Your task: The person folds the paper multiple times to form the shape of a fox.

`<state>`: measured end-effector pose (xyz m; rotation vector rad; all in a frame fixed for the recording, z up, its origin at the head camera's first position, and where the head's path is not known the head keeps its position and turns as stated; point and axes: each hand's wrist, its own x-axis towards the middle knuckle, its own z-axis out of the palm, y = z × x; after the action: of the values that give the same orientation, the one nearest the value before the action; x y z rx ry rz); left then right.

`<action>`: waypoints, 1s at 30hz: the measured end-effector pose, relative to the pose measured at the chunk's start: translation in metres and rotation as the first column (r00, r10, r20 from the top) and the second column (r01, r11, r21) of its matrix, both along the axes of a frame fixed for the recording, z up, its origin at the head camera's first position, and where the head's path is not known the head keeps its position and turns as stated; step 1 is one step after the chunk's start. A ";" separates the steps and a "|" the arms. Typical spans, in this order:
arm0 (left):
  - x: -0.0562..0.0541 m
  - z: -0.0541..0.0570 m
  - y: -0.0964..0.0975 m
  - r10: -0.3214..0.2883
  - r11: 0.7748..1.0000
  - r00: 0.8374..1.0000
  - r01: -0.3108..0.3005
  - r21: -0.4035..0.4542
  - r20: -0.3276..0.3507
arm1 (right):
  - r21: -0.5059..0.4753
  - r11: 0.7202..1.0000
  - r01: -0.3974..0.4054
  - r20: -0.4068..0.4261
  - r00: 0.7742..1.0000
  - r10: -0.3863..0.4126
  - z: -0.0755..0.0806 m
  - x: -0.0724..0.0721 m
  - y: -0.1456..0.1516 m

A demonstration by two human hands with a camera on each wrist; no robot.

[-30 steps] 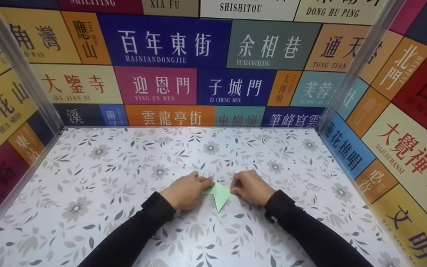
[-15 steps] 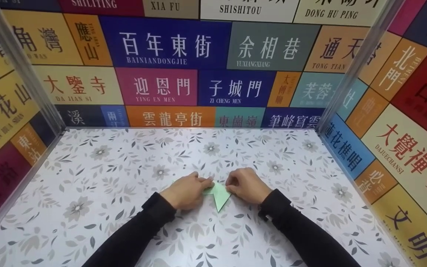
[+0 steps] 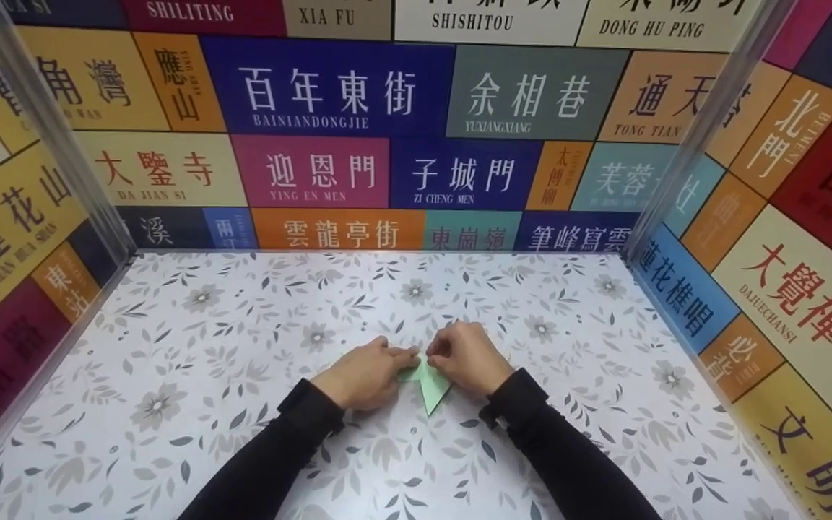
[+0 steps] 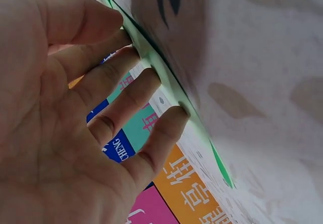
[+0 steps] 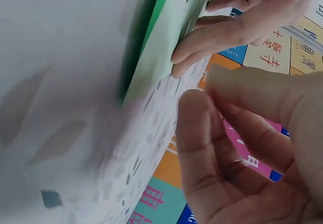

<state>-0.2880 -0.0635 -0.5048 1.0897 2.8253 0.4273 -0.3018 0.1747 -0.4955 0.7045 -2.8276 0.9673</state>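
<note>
A folded piece of light green paper point(image 3: 433, 390) lies on the table between both hands, with a pointed tip towards me. My left hand point(image 3: 365, 375) rests on its left part. In the left wrist view the fingertips point(image 4: 151, 77) press on the paper point(image 4: 174, 85) with the fingers nearly straight. The right hand point(image 3: 470, 359) is by the paper's right side, its fingers curled. From the right wrist view, thumb and index finger point(image 5: 194, 118) come close together with nothing seen between them, apart from the paper point(image 5: 159, 47). The head view hides part of the paper under both hands.
The white tabletop point(image 3: 243, 433) has a grey floral print. Walls of coloured panels point(image 3: 329, 90) with characters stand at the back and both sides. Clear strips point(image 3: 698, 137) run up the corners.
The right hand has moved left, from beside the paper's right edge to over its right side. My left hand stays on the paper. The view has shifted slightly.
</note>
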 end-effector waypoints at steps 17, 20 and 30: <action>-0.001 0.000 -0.003 -0.035 0.998 0.999 0.036 0.043 -0.031 | 0.067 0.998 -0.017 -0.093 0.995 0.024 -0.018 0.004 -0.002; -0.002 -0.002 -0.003 -0.033 0.998 0.999 0.035 0.057 -0.035 | 0.072 0.997 -0.007 -0.083 0.997 0.013 -0.019 0.005 -0.003; -0.008 -0.001 -0.014 0.016 0.991 1.000 -0.018 0.130 0.020 | 0.068 0.998 -0.002 -0.072 0.997 0.007 -0.018 0.005 -0.005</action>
<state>-0.2963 -0.0771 -0.5054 1.0778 2.8263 0.6290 -0.2964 0.1694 -0.5139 0.7378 -2.8092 0.8319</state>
